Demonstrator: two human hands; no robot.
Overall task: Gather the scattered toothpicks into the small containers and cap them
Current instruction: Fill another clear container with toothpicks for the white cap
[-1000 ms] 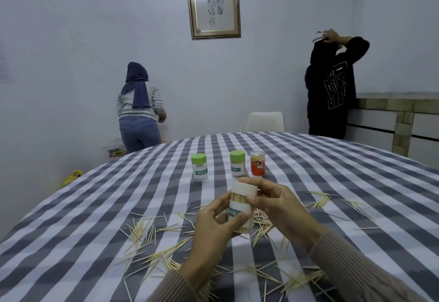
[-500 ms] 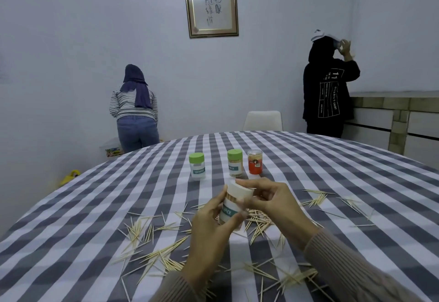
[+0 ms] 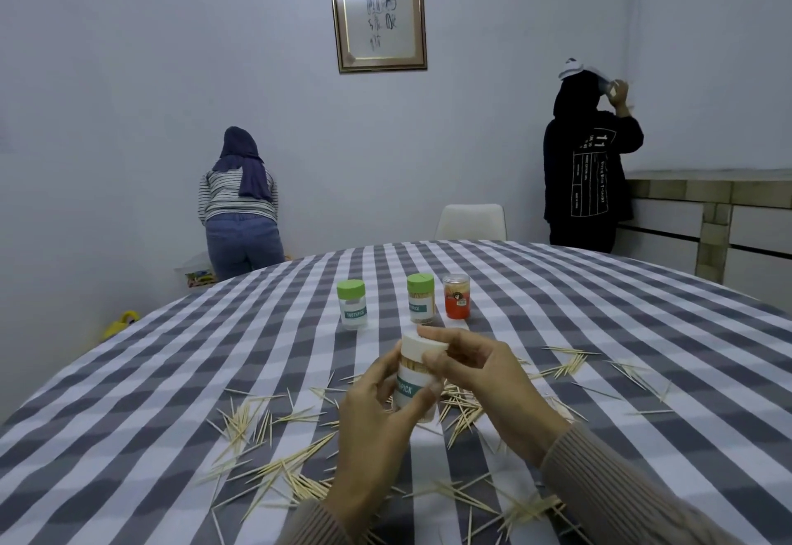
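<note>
My left hand (image 3: 377, 411) grips a small clear toothpick container (image 3: 413, 390) with a teal label, held above the table and full of toothpicks. My right hand (image 3: 475, 373) pinches its white cap (image 3: 422, 345), which sits on top of the container. Scattered toothpicks (image 3: 274, 459) lie all over the near checked tablecloth (image 3: 171, 373), under and beside both hands. Further back stand two green-capped containers (image 3: 351, 303) (image 3: 421, 298) and a clear-capped red one (image 3: 456, 296).
The round table's far edge curves behind the containers. A white chair (image 3: 470, 222) stands beyond it. Two people stand by the wall with their backs turned, one at the left (image 3: 240, 206), one at the right (image 3: 587, 158). A stone counter (image 3: 711, 210) runs along the right.
The container tilted left and then came back nearly upright in my hands. My right hand's fingers shifted around the white cap. The person at the right lowered an arm.
</note>
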